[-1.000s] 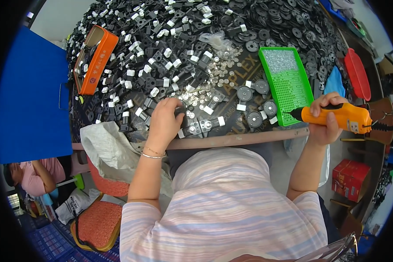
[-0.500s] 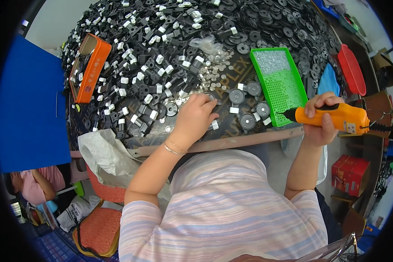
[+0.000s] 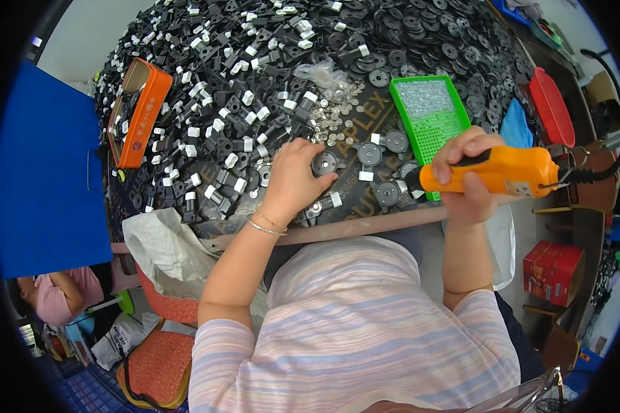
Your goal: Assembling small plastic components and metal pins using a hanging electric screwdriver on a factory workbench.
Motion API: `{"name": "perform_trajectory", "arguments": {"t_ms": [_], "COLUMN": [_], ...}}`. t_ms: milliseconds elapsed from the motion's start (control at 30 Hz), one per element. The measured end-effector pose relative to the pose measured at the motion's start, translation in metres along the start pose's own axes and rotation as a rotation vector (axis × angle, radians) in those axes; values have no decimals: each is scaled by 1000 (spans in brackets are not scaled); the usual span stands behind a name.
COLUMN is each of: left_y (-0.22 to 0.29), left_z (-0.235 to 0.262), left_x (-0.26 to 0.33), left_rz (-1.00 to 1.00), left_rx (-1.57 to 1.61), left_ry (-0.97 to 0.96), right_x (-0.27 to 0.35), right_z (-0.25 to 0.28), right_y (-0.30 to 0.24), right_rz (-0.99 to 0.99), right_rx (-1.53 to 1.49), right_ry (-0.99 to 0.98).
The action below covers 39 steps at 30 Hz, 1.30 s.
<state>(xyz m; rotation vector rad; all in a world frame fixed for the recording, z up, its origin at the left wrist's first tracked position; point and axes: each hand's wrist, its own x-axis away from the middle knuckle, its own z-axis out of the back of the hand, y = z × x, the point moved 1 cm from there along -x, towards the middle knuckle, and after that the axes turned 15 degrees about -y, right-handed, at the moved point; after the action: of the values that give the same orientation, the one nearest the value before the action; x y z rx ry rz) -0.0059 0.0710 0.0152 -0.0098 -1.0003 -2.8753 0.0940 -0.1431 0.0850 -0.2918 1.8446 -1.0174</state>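
My right hand (image 3: 467, 180) is wrapped round an orange electric screwdriver (image 3: 517, 171), its black nose pointing left over the near end of a green tray (image 3: 453, 86). The tip itself is hard to make out. My left hand (image 3: 295, 177) has its thumb and fingers closed round the edges of a round black wheel-like part (image 3: 325, 163) at the table's near side. Below it lies another black part with a white end (image 3: 335, 199). Between my hands rest several round black assemblies with white tabs (image 3: 370, 155). Small silver discs (image 3: 337, 113) lie scattered just beyond.
A large heap of black parts with white ends (image 3: 213, 82) covers the left and back; black wheels (image 3: 455, 41) pile up at the back right. An orange box (image 3: 145, 113) stands at left, a red tray (image 3: 551, 107) and blue cloth (image 3: 515, 124) at right. Another person (image 3: 58, 296) sits at far left.
My right hand has brought the screwdriver leftward, from beside the green tray to over its near end. The left hand has shifted slightly left, and the round black part now shows between its fingers.
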Motion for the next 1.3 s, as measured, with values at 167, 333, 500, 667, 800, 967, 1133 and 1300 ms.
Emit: {"name": "perform_trajectory", "arguments": {"t_ms": [167, 333, 500, 667, 800, 967, 1133, 1300], "left_y": [8, 13, 11, 7, 13, 13, 11, 5], "left_z": [-2, -5, -6, -9, -14, -17, -15, -23], "left_x": [1, 1, 3, 4, 5, 3, 1, 2], "left_rz": [51, 59, 44, 30, -35, -63, -31, -86], "left_rx": [-110, -164, -121, -14, 81, 136, 175, 209], "left_ry": [63, 66, 66, 17, -85, -116, -183, -134], "right_x": [-11, -23, -35, -37, -38, -39, -42, -40], "right_z": [-12, -23, -30, -31, -31, -35, -41, -44], "right_y": [16, 32, 40, 44, 50, 55, 64, 72], "right_rz": [-14, -27, -18, -31, 23, -53, -79, -95], "right_rx": [-54, -102, -81, -71, -122, 4, 114, 134], "right_ry": [-49, -40, -81, -54, -55, -113, -173, -247]}}
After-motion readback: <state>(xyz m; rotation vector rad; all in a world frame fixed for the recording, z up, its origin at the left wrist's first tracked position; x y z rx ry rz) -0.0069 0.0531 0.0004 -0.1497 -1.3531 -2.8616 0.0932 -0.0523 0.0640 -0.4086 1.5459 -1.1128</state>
